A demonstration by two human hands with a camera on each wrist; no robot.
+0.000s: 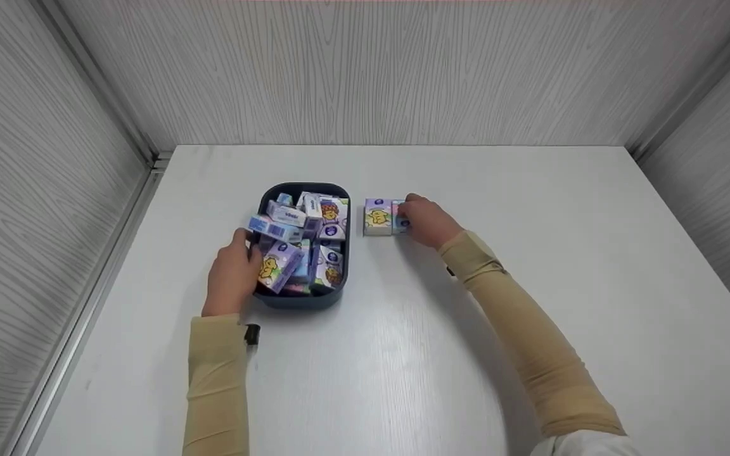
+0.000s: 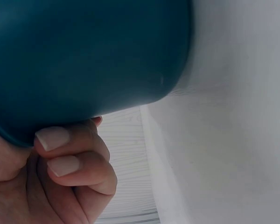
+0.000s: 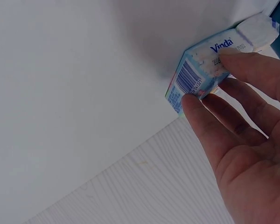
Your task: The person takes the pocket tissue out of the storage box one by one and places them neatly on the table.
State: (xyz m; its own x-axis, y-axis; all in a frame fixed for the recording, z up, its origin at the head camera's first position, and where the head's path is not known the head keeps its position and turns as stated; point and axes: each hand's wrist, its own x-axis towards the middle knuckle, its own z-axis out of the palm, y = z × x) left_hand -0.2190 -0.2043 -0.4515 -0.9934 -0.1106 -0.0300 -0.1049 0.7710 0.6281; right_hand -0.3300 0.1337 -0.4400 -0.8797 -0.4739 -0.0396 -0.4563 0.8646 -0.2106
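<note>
A dark blue plastic bin (image 1: 301,303) stands left of centre on the table, heaped with purple, white and blue tissue packs (image 1: 279,266). My left hand (image 1: 232,275) grips its left rim; in the left wrist view, curled fingers (image 2: 79,144) lie under the rim against the outer wall. To the right of the bin, my right hand (image 1: 429,221) pinches a blue Vinda tissue pack (image 3: 198,70), thumb on its printed side and fingertips at its barcode end. Directly beside that pack lies a purple tissue pack (image 1: 377,217) with a yellow cartoon figure, flat on the table.
The white table (image 1: 530,253) reaches out to the right and toward the front. Pale wood-grain panels (image 1: 365,76) enclose it at the back and both sides. One blue-white pack (image 1: 275,228) juts over the bin's left rim.
</note>
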